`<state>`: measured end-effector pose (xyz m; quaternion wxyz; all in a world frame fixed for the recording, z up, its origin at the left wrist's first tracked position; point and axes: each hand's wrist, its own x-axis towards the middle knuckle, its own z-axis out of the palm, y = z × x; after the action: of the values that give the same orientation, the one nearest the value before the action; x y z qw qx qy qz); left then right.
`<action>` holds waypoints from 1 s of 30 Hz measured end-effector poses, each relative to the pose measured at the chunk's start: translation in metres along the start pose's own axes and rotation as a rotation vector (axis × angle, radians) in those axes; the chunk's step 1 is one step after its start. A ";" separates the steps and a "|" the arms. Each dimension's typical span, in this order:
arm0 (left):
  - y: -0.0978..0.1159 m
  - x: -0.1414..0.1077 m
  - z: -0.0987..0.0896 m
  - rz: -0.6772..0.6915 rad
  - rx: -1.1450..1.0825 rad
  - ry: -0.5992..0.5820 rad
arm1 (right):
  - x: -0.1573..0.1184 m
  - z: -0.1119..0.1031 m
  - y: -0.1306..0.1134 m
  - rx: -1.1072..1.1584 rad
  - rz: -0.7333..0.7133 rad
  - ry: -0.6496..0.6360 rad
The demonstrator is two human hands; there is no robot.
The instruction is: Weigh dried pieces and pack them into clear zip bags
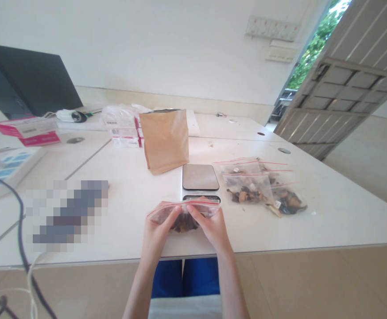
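Near view: my left hand and right hand hold one resealable plastic bag by its red-lined top, fingers closed on the film. This grip pulls the mouth taut, and the dark dried pieces sag low. Just ahead of my fingers sits one digital scale on the bench. Farther right of my fingers lie two filled zip bags; farther ahead stands one kraft paper bag, upright on its base.
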<state>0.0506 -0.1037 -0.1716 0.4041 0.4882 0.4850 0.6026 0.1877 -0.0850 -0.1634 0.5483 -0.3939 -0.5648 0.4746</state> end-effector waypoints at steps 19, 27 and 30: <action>-0.001 -0.001 0.001 0.054 0.019 0.059 | 0.000 0.009 0.002 0.034 -0.020 0.030; 0.000 -0.001 -0.001 0.045 0.073 0.045 | 0.000 0.004 0.001 0.060 0.004 -0.020; 0.000 -0.001 -0.002 0.036 0.070 0.048 | -0.001 0.003 0.000 0.049 0.008 -0.032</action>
<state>0.0490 -0.1052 -0.1715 0.3638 0.4961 0.5066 0.6041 0.1846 -0.0860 -0.1639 0.5465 -0.3750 -0.5603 0.4967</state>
